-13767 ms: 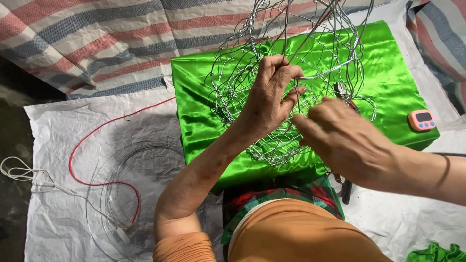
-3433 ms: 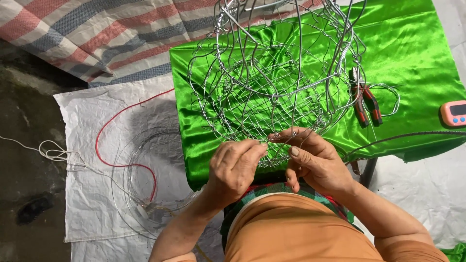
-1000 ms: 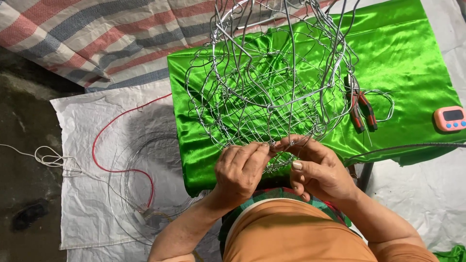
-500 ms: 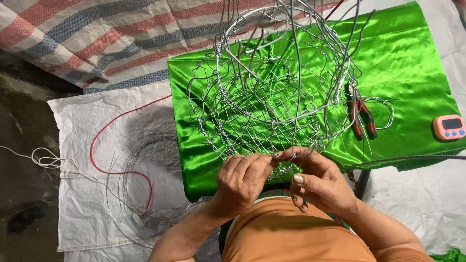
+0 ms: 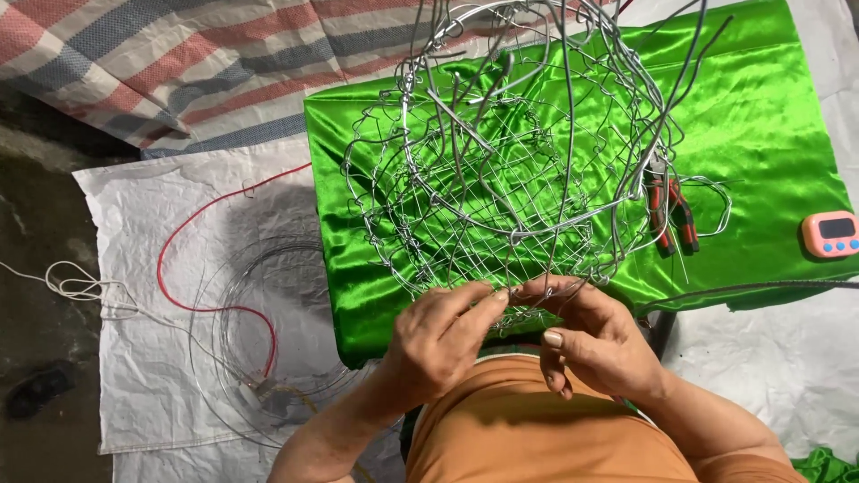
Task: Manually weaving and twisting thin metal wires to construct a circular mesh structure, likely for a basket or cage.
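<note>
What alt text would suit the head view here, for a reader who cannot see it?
Both hands, left hand and right hand, pinch the near rim of a silver wire basket frame standing on a green satin cloth. Red-handled pliers and a pink timer lie on the cloth to the right.

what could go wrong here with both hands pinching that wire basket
Loose wire ends stick up from the wire basket near the person's head, so one might poke the face or arms. The left hand and right hand pinch thin wire at the near rim, so a slip may prick a finger. The pliers lie among stray wire and might snag.
</note>
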